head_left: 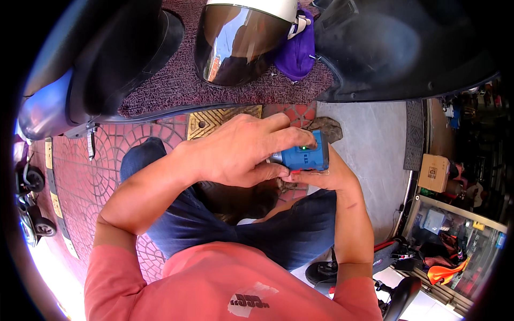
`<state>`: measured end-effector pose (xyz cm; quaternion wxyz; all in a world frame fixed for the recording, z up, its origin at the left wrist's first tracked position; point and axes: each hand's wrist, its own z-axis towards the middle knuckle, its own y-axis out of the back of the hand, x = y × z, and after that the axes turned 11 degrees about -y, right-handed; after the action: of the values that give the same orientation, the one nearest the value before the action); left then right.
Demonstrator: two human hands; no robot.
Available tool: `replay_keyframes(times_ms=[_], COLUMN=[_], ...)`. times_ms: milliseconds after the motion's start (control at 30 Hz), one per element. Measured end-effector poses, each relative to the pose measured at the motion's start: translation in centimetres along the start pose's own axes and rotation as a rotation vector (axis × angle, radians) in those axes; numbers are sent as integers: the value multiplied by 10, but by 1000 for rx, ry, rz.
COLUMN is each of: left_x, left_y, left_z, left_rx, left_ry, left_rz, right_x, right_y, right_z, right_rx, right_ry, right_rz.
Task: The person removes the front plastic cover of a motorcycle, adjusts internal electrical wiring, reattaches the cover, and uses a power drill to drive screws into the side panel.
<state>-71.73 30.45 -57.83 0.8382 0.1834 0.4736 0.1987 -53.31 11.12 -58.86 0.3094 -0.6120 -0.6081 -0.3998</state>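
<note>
In the head view, the person sits over red patterned paving [96, 187], working at lap height with 2 hands. A blue, boxy plastic power device [310, 158] with 1 small lit green lamp and a silvery collar at its left end is up between them, above the dark blue denim trousers [203, 230]. The bare left hand [235, 152] pinches it, index finger across the top near the lamp, thumb at the lower left corner. The bare right hand [316, 179] comes in from below, thumb side laid against the lower edge; how far its fingers close around the underside I can't tell from here.

The step, as I judge it, is steadying and handling this device. It would go best with the right hand bearing the weight underneath, so the left fingertips can feel for the part they need without squeezing. I'd hold the collar end clear of the thumbs and leave the lamp uncovered for checking. The white helmet with the dark glossy visor [241, 48] sits ahead, apart from both hands; swinging the device forward could risk a scratch.
</note>
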Motion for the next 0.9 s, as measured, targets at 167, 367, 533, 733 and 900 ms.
replay_keyframes(times_ms=[167, 367, 533, 733, 900], left_x=[8, 10, 21, 27, 33], left_y=[-3, -7, -14, -12, -9], left_z=[8, 16, 15, 14, 14], left_rx=[-77, 10, -10, 41, 28], left_ry=[-37, 40, 24, 28, 17], left_rz=[-20, 39, 29, 49, 26], right_x=[-11, -18, -23, -19, -19], right_y=[3, 10, 16, 13, 15], right_z=[-2, 0, 1, 6, 9], right_rx=[-63, -74, -129, -136, -156], right_ry=[-4, -39, 5, -29, 28], right_rz=[42, 49, -92, -44, -68])
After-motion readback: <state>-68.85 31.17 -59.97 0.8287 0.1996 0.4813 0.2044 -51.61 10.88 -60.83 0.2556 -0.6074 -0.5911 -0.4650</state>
